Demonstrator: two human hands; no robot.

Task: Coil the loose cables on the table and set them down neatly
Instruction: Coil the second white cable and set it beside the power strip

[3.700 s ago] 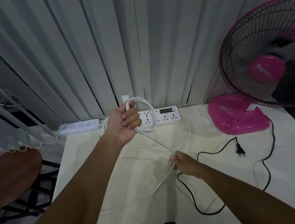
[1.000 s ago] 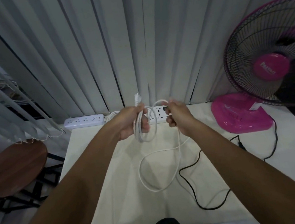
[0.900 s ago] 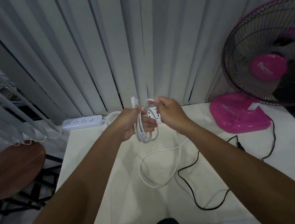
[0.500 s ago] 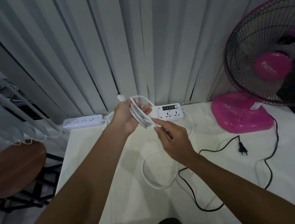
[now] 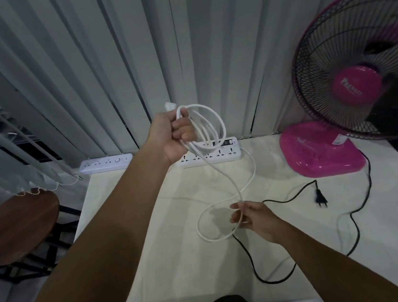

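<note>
My left hand (image 5: 174,135) is raised above the back of the table, closed around several loops of the white cable (image 5: 217,123), with its plug sticking up past my thumb. From the coil a strand runs down to my right hand (image 5: 253,217), which pinches it low over the table's middle. More white cable lies in a loop (image 5: 203,233) on the table and runs back to the white power strip (image 5: 210,155). The fan's black cable (image 5: 352,227) snakes loose across the right side, its plug (image 5: 321,198) lying flat.
A pink fan (image 5: 323,153) stands at the back right of the cream table (image 5: 182,266). A second white power strip (image 5: 106,163) lies at the back left corner. Vertical blinds hang behind. A brown stool (image 5: 16,223) stands left of the table.
My right hand has slid down the white cable from the coil to low over the table, drawing out a length. My left hand has lifted the coil a little higher.
</note>
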